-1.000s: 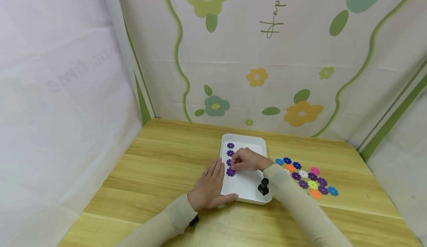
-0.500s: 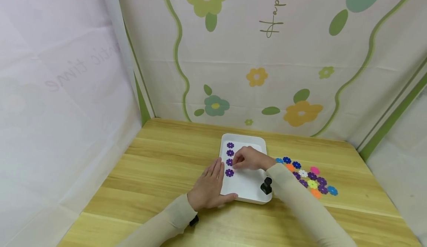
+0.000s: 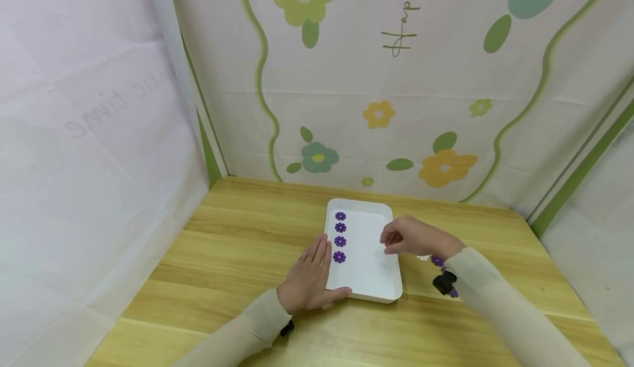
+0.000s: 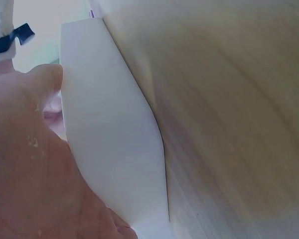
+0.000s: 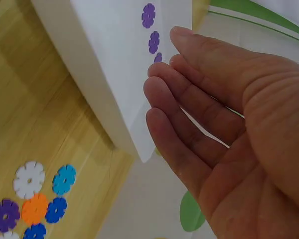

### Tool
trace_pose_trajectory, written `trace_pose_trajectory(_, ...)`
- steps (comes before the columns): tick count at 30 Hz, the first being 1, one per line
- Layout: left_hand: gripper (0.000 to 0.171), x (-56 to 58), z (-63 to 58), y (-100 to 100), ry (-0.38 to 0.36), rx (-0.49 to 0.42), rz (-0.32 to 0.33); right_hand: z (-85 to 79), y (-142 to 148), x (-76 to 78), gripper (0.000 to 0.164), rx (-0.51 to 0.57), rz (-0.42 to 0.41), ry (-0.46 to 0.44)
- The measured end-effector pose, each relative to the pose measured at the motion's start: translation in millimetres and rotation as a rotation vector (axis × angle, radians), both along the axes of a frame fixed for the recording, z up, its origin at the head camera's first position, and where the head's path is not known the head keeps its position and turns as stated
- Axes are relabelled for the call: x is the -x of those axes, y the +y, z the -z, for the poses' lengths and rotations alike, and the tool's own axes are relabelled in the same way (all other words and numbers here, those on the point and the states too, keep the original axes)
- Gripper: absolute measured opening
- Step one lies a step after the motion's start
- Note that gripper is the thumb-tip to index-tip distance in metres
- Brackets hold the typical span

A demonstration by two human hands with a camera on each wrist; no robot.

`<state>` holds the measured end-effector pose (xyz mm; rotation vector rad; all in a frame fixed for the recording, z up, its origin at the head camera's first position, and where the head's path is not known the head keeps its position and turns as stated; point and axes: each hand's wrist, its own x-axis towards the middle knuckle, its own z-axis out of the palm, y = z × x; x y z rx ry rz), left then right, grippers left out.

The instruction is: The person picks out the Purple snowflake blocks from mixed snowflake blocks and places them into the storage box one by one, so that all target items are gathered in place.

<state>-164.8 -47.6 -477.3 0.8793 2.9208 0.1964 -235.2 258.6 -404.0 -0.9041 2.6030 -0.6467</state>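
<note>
A: As I watch from the remote station, four purple discs point(image 3: 337, 241) lie flat in a single column along the left side of a white tray point(image 3: 366, 270), spaced apart.

B: And the hands?

A: The left hand point(image 3: 306, 281) rests at the tray's near left corner, fingers straight along the left side, thumb stretched out along the near edge. My left wrist feed shows that hand against the tray's pale outer wall.

B: What does the other one hold?

A: Nothing that I can see. The right hand point(image 3: 413, 237) hangs at the tray's right rim, fingers loosely bent, a small gap between thumb and forefinger, palm bare on my right wrist feed. How high it is, I cannot tell.

B: What lies beyond the tray?

A: On the wooden table point(image 3: 247, 235), to the tray's right, more discs sit close together: a white disc point(image 5: 24, 180), a light blue disc point(image 5: 64, 175), an orange disc point(image 5: 34, 205), a dark blue disc point(image 5: 56, 205) and a purple disc point(image 5: 0, 215) among them. On my head feed, the right forearm and its black wrist device point(image 3: 443, 283) cover most of that group.

B: And the backdrop?

A: Behind the table hangs a pale cloth point(image 3: 337, 75) printed with flowers, green wavy lines and the word "Happy" running sideways.
</note>
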Motion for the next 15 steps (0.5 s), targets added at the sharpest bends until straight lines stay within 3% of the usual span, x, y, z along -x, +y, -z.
trace_pose_trajectory(8, 0.114, 2.6, 10.1, -2, 0.022, -0.032, 0.016, -15.9, 48, -33.6, 0.015, -0.026, 0.023, -0.009)
trace_pose_trajectory(15, 0.113, 0.9, 8.0, -4, 0.017, -0.058, 0.021, -12.0, 82, -56.6, 0.016, -0.084, -0.003, 0.033)
